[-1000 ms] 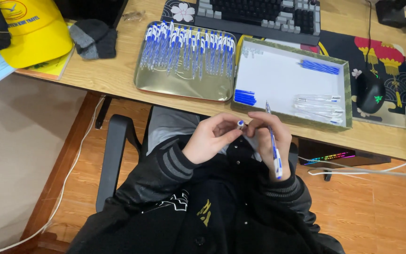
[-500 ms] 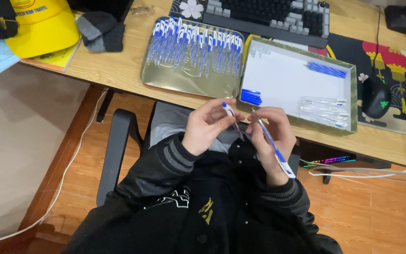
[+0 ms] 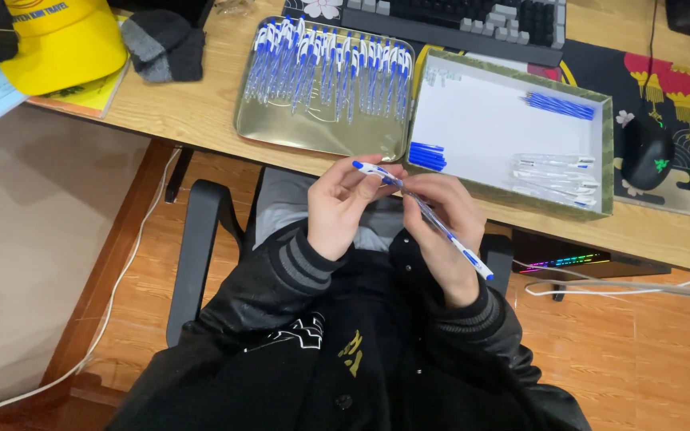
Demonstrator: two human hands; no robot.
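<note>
A blue and white ballpoint pen [image 3: 429, 218] lies slanted across both hands over my lap. My left hand [image 3: 346, 206] pinches its upper end with the blue tip near the desk edge. My right hand [image 3: 443, 231] grips the clear barrel lower down, and the blue-capped end sticks out past that wrist. Just beyond the hands stand a gold metal tray [image 3: 313, 132] full of several finished pens and a green-rimmed white tray [image 3: 489, 120] holding pen parts.
In the white tray lie blue caps [image 3: 427, 156], blue refills [image 3: 561, 105] and clear barrels [image 3: 557, 177]. On the wooden desk [image 3: 185, 112] are a keyboard [image 3: 457, 17], a black mouse [image 3: 645, 152], a yellow cap [image 3: 61, 40] and a grey sock [image 3: 161, 44]. Cables [image 3: 624, 285] hang at the right.
The pen has swung from nearly upright in my right hand to slanting across both hands. My left hand has taken its upper end.
</note>
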